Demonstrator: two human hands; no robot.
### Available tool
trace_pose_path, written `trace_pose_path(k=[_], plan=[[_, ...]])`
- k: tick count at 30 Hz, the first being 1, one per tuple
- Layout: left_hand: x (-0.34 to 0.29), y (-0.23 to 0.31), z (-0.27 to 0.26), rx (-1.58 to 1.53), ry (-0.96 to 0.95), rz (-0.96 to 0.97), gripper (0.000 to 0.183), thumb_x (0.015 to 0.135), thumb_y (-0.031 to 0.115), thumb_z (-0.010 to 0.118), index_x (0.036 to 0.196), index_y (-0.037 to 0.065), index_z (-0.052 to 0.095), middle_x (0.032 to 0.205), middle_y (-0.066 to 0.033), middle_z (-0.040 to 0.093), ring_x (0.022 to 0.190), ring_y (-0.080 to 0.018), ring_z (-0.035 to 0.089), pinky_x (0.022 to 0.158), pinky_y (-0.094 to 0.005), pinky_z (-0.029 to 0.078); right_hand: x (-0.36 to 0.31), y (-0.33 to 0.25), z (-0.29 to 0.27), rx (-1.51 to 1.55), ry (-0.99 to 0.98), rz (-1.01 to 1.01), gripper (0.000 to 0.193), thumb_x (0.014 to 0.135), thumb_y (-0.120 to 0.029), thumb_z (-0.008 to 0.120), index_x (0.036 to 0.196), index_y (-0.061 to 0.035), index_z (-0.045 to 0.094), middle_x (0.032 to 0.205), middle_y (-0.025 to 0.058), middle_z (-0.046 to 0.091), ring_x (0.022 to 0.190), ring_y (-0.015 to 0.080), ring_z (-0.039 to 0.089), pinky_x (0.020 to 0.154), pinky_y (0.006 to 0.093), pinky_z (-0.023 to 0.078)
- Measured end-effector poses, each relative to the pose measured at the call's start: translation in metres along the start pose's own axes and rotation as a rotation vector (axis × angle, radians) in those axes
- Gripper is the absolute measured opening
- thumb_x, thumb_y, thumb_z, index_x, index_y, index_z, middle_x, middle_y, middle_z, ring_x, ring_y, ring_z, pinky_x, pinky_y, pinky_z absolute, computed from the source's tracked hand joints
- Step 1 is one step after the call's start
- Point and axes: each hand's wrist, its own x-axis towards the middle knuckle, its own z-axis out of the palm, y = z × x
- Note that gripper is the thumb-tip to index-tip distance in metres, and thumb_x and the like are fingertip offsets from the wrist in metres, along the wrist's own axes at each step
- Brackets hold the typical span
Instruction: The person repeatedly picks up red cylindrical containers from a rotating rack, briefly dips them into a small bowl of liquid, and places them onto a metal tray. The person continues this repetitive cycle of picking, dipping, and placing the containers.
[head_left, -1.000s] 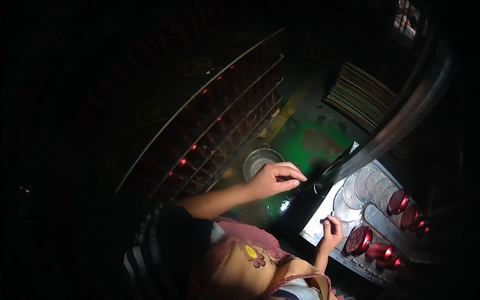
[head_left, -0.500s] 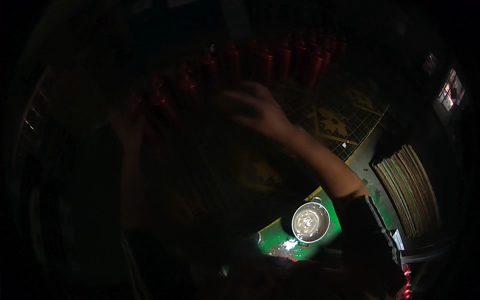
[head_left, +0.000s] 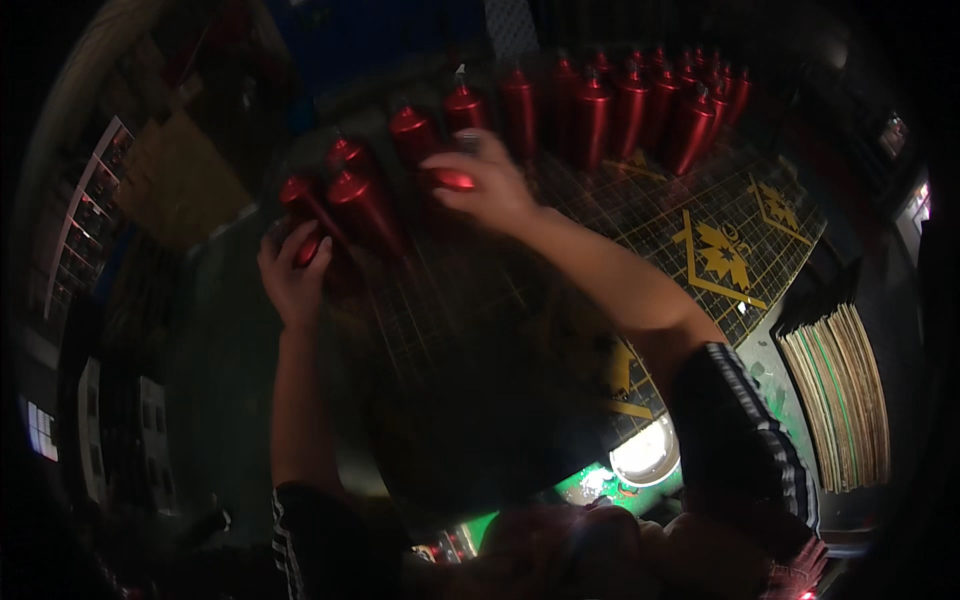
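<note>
My left hand (head_left: 293, 277) is closed around the top of a shiny red bottle-shaped cylinder (head_left: 308, 248) at the left of the row. My right hand (head_left: 492, 188) has its fingers curled round another red cylinder (head_left: 453, 179), whose lower part is lost in shadow. Between the two hands stand more red cylinders (head_left: 372, 212), with rounded shoulders and thin tips. Others, such as this red cylinder (head_left: 592, 118), are lined up at the far side and far right.
Beneath lies a dark mat (head_left: 640, 215) with yellow grid lines and leaf-like patterns. A metal pot (head_left: 645, 455) sits below its near edge on a green surface. Stacked thin boards (head_left: 838, 395) stand at the right. A brown cardboard sheet (head_left: 185, 180) is at the left.
The picture has grown brighter. My right hand, spread and apart from the cylinders before, is now closed on one. The view has shifted, with the pot lower and partly hidden.
</note>
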Motion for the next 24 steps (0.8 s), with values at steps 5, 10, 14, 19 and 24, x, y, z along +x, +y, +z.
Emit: trace_pose_path(k=[5, 10, 14, 19, 24], plan=[[-0.039, 0.092, -0.056, -0.307, -0.128, -0.063, 0.038, 0.074, 0.007, 0.076, 0.112, 0.004, 0.071, 0.127, -0.013, 0.062, 0.118, -0.0263, 0.057, 0.103, -0.0375, 0.044, -0.134, -0.007, -0.137, 0.661, 0.276, 0.359, 0.041, 0.085, -0.003, 0.068, 0.126, -0.0053, 0.062, 0.118, 0.0058, 0.062, 0.106, 0.015, 0.058, 0.096, 0.0285, 0.045], [-0.118, 0.228, -0.054, -1.389, -0.462, -0.544, 0.05, 0.08, 0.007, 0.065, 0.128, -0.005, 0.058, 0.132, -0.0217, 0.059, 0.121, -0.0301, 0.057, 0.105, -0.0417, 0.044, -0.324, -0.022, -0.278, 0.955, 0.594, 0.674, 0.05, 0.09, -0.021, 0.065, 0.135, -0.0048, 0.052, 0.125, 0.0087, 0.058, 0.116, 0.0208, 0.055, 0.101, 0.038, 0.045], [-0.213, 0.337, 0.004, -1.861, -0.832, -1.086, 0.054, 0.095, 0.027, 0.049, 0.142, 0.002, 0.044, 0.132, -0.022, 0.057, 0.117, -0.0314, 0.058, 0.101, -0.0439, 0.048, -0.481, -0.021, -0.328, 0.982, 0.784, 0.896, 0.053, 0.092, -0.035, 0.064, 0.135, -0.0077, 0.049, 0.126, 0.0122, 0.057, 0.118, 0.0254, 0.055, 0.1, 0.043, 0.048], [-0.332, 0.419, 0.108, -1.816, -1.325, -0.994, 0.025, 0.091, 0.02, 0.061, 0.111, 0.006, 0.057, 0.096, -0.0087, 0.064, 0.087, -0.0209, 0.065, 0.075, -0.0369, 0.057, -0.622, -0.039, -0.33, 1.506, 1.077, 1.102, 0.045, 0.093, -0.033, 0.061, 0.129, -0.007, 0.051, 0.122, 0.0121, 0.059, 0.114, 0.0259, 0.056, 0.098, 0.043, 0.049], [-0.436, 0.432, 0.183, -2.051, -1.426, -1.064, 0.017, 0.089, 0.018, 0.062, 0.096, 0.004, 0.057, 0.081, -0.0086, 0.06, 0.073, -0.0189, 0.06, 0.062, -0.0348, 0.051, -0.669, -0.058, -0.301, 1.691, 1.113, 1.15, 0.038, 0.094, -0.032, 0.057, 0.122, -0.0064, 0.053, 0.117, 0.0119, 0.061, 0.11, 0.0264, 0.057, 0.097, 0.043, 0.05]])
